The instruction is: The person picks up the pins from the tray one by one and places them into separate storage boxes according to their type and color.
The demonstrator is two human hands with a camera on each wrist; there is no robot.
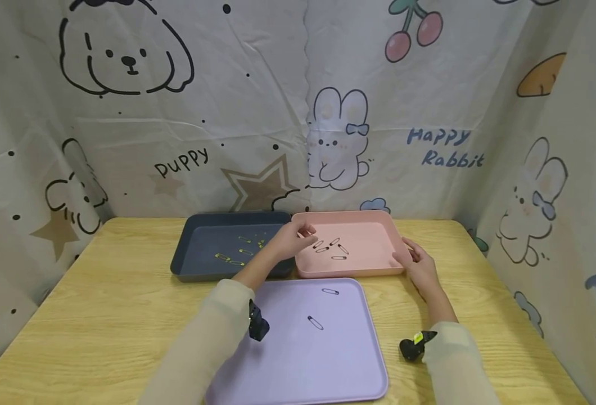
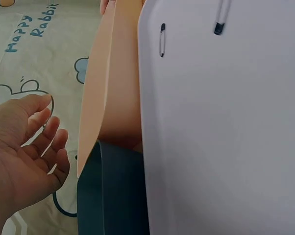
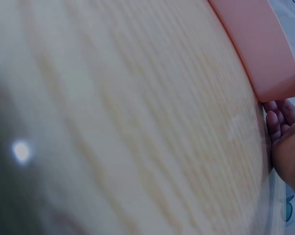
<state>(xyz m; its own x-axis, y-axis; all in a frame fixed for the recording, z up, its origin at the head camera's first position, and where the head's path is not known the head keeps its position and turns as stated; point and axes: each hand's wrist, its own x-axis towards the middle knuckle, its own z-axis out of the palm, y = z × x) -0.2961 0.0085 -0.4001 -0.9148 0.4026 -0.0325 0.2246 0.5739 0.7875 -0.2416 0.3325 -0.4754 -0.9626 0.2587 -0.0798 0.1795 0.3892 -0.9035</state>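
My left hand (image 1: 292,241) hovers over the seam between the dark blue tray (image 1: 202,239) and the pink tray (image 1: 371,236), fingers loosely bent. In the left wrist view nothing shows between its fingers. At the pink tray's right edge, my right hand (image 1: 421,271) grips the side, thumb over the rim and fingers outside; the right wrist view shows the fingers by the tray's corner. Several black-ended safety pins (image 1: 339,257) lie in the pink tray. Yellow safety pins (image 1: 245,252) lie in the dark tray, partly hidden by my left arm.
Nearer me lies a lilac tray (image 1: 298,360) bearing two dark safety pins, one farther back (image 1: 330,291) and one nearer the middle (image 1: 315,323). All three trays sit on a wooden table (image 1: 100,315). A printed curtain (image 1: 257,124) hangs behind and along both sides.
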